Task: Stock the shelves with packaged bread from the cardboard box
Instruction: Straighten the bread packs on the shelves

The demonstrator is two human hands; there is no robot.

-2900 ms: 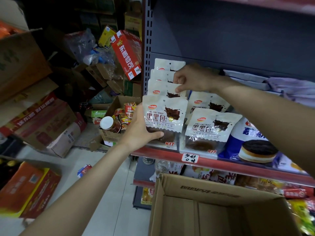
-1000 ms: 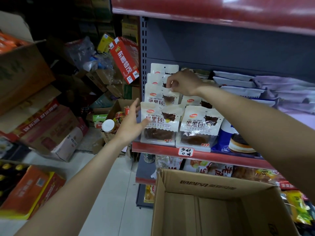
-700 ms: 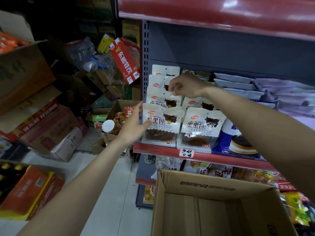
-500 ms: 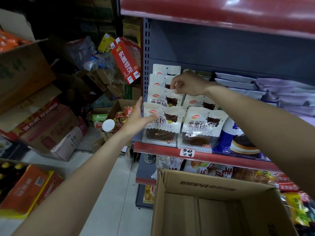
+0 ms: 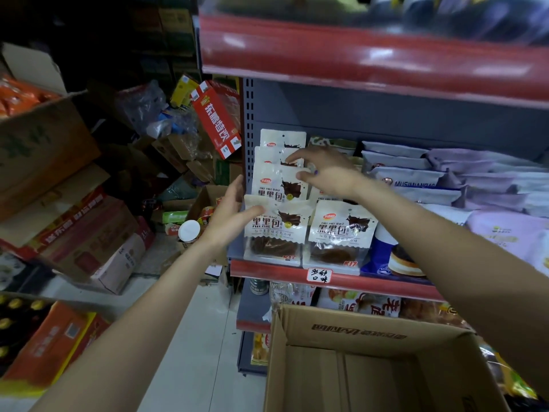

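White bread packets with a dark chocolate print stand in two rows at the left end of the red-edged shelf (image 5: 386, 285). My left hand (image 5: 227, 217) lies against the left side of the left row, its fingers straight and its thumb across the top corner of the front packet (image 5: 276, 230). My right hand (image 5: 325, 172) reaches over the row. Its index finger and thumb are spread and touch the tops of the packets behind (image 5: 277, 181). A second front packet (image 5: 338, 233) stands to the right. Below, the cardboard box (image 5: 356, 333) is open and shows only its bare bottom.
Blue and lilac bread bags (image 5: 445, 185) fill the shelf to the right. Another red-edged shelf (image 5: 371, 60) hangs close above. Stacked cartons (image 5: 74, 233) and loose boxes crowd the floor at the left, with a strip of white floor (image 5: 190, 352) beside the box.
My right hand's pinch on a rear packet has loosened into spread fingers. My left hand slid up from the front packet's side, with the thumb now over its top corner. The view tilted upward.
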